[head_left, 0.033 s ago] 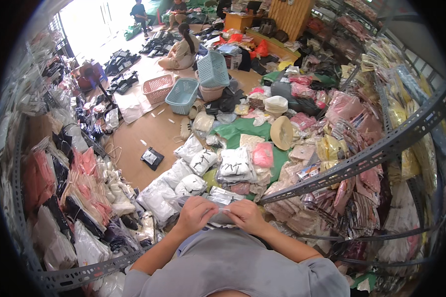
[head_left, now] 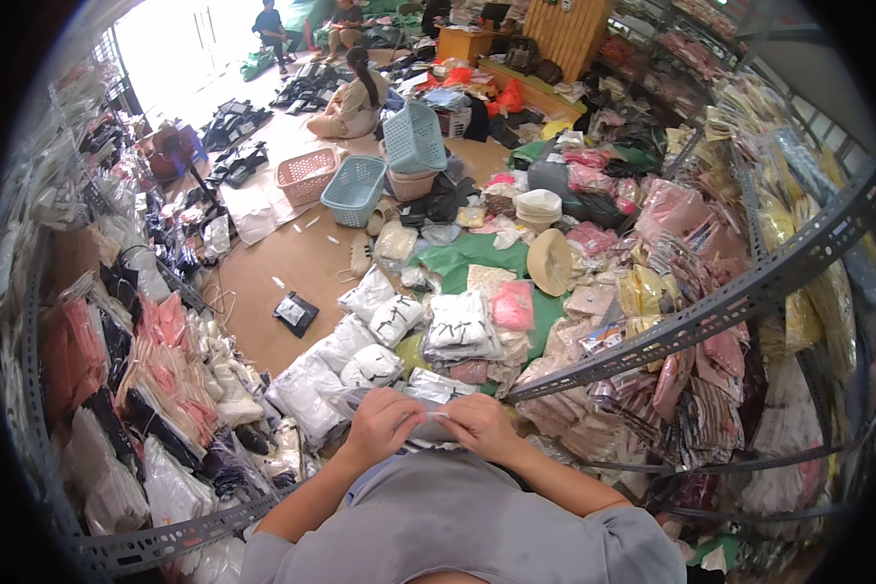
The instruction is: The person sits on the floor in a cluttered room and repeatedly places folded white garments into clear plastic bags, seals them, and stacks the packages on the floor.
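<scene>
Close in front of my body, my left hand (head_left: 387, 420) and my right hand (head_left: 479, 425) pinch the top of a greyish plastic bag (head_left: 428, 426). Both sets of fingers are closed and meet near each other at the bag's edge. What the bag holds is hidden by my hands. Just beyond lie several white plastic-wrapped packages (head_left: 310, 394), some with dark marks. A stack of white packets (head_left: 460, 326) sits a little farther right, beside a bright pink packet (head_left: 513, 306).
A perforated metal shelf rail (head_left: 691, 326) slants across the right. Bagged garments (head_left: 165, 389) crowd the left rack. On the floor are a black packet (head_left: 295, 313), a straw hat (head_left: 550, 262), a blue basket (head_left: 353, 190) and a pink basket (head_left: 307, 175). A person (head_left: 355, 97) sits beyond the baskets.
</scene>
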A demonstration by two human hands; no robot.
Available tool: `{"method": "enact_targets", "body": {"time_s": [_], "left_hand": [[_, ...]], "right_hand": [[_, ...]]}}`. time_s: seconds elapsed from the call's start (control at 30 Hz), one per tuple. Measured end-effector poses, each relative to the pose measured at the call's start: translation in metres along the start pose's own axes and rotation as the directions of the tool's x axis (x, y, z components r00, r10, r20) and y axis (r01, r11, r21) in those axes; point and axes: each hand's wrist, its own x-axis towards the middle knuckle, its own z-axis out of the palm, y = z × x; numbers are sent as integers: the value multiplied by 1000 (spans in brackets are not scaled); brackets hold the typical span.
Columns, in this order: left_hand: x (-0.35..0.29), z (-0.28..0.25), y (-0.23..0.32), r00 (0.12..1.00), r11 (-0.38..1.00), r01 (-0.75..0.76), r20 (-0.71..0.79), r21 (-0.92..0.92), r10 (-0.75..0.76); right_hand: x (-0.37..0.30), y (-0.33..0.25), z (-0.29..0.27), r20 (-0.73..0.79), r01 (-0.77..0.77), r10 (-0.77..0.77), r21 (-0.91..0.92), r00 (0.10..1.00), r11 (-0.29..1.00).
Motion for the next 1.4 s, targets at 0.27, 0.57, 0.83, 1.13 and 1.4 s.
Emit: {"method": "enact_targets", "body": {"time_s": [0.27,0.57,0.83,1.13,1.4], "left_hand": [[12,10,14,997,997,-82,9,-16,82],[10,10,10,999,998,-37,16,-57,38],[-1,3,-17,998,986,67,18,-150,-65],[4,-2,3,998,989,58,-27,-137,-62],[-5,-17,5,992,990,111,-42,-82,-115]], "right_hand": [[-1,0,-2,16,57,-56,-38,998,998],[0,-3,-5,19,43,-43,-13,999,999],[3,-4,-8,12,-25,25,18,1000,1000],[33,-33,-22,18,28,-27,-45,999,999],[38,-29,-31,87,109,-102,-70,991,992]]}}
